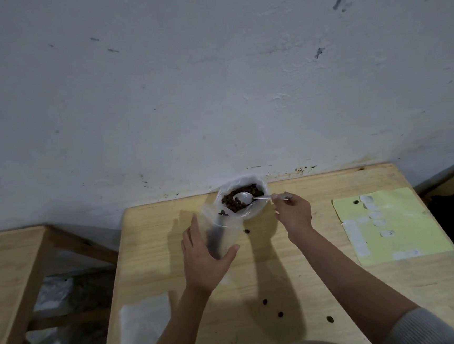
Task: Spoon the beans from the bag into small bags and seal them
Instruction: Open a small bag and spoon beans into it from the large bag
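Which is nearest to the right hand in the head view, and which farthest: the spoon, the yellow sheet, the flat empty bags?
From the right hand:
1. Spoon, pinched in its fingers, over the big bag.
2. Yellow sheet, on the table's right side.
3. Flat empty bags, at the near left edge.

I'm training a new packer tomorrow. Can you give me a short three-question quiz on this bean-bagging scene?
1. True or false: the right hand holds the silver metal spoon over the dark brown beans.
2. What does the left hand hold: (a) the yellow paper sheet, (b) the clear small plastic bag, (c) nothing?
3. Where do stray beans lie?

Key: 1. true; 2. b; 3. on the light wooden table, near the person's arms.
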Demonstrator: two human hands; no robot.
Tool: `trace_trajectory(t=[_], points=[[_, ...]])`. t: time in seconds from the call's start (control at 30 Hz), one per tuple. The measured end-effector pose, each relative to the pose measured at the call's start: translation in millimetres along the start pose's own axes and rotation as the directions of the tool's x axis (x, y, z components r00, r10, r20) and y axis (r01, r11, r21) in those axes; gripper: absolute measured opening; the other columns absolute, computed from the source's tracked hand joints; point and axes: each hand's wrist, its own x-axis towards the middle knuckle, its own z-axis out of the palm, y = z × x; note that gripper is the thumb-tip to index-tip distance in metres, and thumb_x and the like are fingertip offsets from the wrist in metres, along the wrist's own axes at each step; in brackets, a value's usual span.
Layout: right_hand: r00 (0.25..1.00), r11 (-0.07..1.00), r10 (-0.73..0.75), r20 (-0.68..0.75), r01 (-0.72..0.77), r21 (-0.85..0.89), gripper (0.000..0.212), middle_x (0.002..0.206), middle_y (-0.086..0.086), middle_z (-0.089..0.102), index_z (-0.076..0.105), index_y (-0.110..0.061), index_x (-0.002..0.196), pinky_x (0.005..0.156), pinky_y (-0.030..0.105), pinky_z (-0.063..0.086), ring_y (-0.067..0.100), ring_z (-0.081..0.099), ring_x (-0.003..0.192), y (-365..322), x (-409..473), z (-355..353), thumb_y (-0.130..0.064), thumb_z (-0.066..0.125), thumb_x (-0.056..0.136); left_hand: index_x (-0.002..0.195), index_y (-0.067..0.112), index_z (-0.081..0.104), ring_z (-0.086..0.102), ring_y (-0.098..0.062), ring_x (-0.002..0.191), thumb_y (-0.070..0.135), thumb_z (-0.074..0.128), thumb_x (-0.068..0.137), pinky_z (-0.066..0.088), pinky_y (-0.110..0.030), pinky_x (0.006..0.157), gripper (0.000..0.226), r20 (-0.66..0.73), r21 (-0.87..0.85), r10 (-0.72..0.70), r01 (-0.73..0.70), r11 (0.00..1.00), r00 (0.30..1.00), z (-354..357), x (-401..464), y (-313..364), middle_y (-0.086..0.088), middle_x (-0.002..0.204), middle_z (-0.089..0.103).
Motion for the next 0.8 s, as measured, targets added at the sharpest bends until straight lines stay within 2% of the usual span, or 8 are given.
trace_trajectory(t=[0.1,0.17,0.27,0.33,0.43,0.57,0.67,0.8], points=[[0.995,0.993,0.089,-0.034,-0.091,-0.070,0.063,0.117,0.012,0.062,0.046,-0.005,0.134,0.094,0.044,0.049,0.030,0.058,0.111,-2.3,-9.4,-2.6,-0.032,0.070,0.082,0.151,0.025,0.007,0.034,-0.013,0.124,0.052,0.082,0.061,0.038,-0.030,0.096,0.120,-0.026,-0.085,-0.018,0.016,0.996,0.999,-3.1,-4.8,10.5,0.004,0.132,0.030],[0.993,0.995,0.030,-0.114,-0.041,-0.095,0.071,0.132,0.011,0.051,0.032,-0.007,0.142,0.092,0.034,0.047,0.027,0.053,0.117,-5.4,-30.6,-7.1,-0.029,0.068,0.084,0.151,0.024,0.007,0.034,-0.007,0.118,0.048,0.083,0.061,0.038,-0.028,0.093,0.120,-0.056,-0.112,0.003,-0.010,0.994,0.998,-4.6,-7.6,17.6,0.002,0.131,0.030],[0.954,0.954,-0.300,-0.016,0.299,-0.033,0.029,0.107,0.006,0.063,0.059,-0.011,0.111,0.067,0.010,0.046,0.016,0.061,0.095,-8.7,-71.2,-12.2,-0.018,0.068,0.085,0.151,0.027,0.006,0.035,-0.007,0.115,0.049,0.083,0.061,0.039,-0.027,0.091,0.120,-0.071,-0.152,0.030,-0.041,0.988,0.997,-5.5,-11.7,27.5,-0.001,0.131,0.029],[0.901,0.923,-0.382,0.204,0.384,0.034,0.008,0.086,-0.001,0.067,0.067,-0.013,0.091,0.063,0.011,0.048,0.006,0.062,0.080,-11.7,-94.8,-13.0,-0.012,0.070,0.083,0.151,0.031,0.005,0.037,-0.012,0.117,0.052,0.082,0.061,0.041,-0.028,0.091,0.121,-0.065,-0.179,0.038,-0.049,0.983,0.997,-5.7,-15.0,33.4,-0.002,0.131,0.029],[0.835,0.919,-0.375,0.402,0.393,0.038,0.009,0.080,-0.002,0.069,0.070,-0.014,0.081,0.068,0.024,0.054,0.007,0.063,0.075,-12.1,-113.4,-10.8,-0.011,0.077,0.076,0.151,0.027,0.007,0.036,-0.010,0.115,0.050,0.085,0.057,0.041,-0.027,0.087,0.124,-0.068,-0.212,0.052,-0.065,0.975,0.996,-6.8,-20.6,41.1,-0.003,0.128,0.031],[0.829,0.886,-0.462,0.316,0.445,0.128,0.013,0.070,-0.001,0.067,0.068,-0.015,0.071,0.066,0.022,0.049,0.011,0.060,0.067,-13.5,-124.8,-10.4,-0.006,0.073,0.078,0.151,0.024,0.009,0.034,0.008,0.116,0.050,0.084,0.053,0.031,-0.004,0.089,0.126,-0.007,-0.344,0.068,-0.066,0.937,0.998,-16.3,-34.0,47.9,0.005,0.127,0.033],[0.823,0.866,-0.500,0.271,0.475,0.157,0.017,0.068,0.001,0.066,0.066,-0.017,0.070,0.068,0.028,0.051,0.014,0.060,0.066,-15.2,-127.9,-18.9,-0.004,0.069,0.082,0.149,0.024,0.022,0.046,0.005,0.114,0.040,0.083,0.068,0.032,0.000,0.088,0.102,-0.023,-0.405,0.084,-0.086,0.910,0.996,-27.8,-40.1,45.2,0.010,0.120,0.049],[0.829,0.868,-0.495,0.258,0.483,0.113,0.019,0.063,-0.006,0.065,0.065,-0.016,0.070,0.068,0.033,0.050,0.012,0.059,0.065,-13.7,-130.8,-31.7,-0.006,0.065,0.086,0.125,0.021,0.055,0.060,0.000,0.097,0.023,0.064,0.090,0.044,-0.014,0.086,0.037,-0.104,-0.449,0.073,-0.112,0.887,0.992,-46.4,-40.9,52.7,0.010,0.097,0.064]])
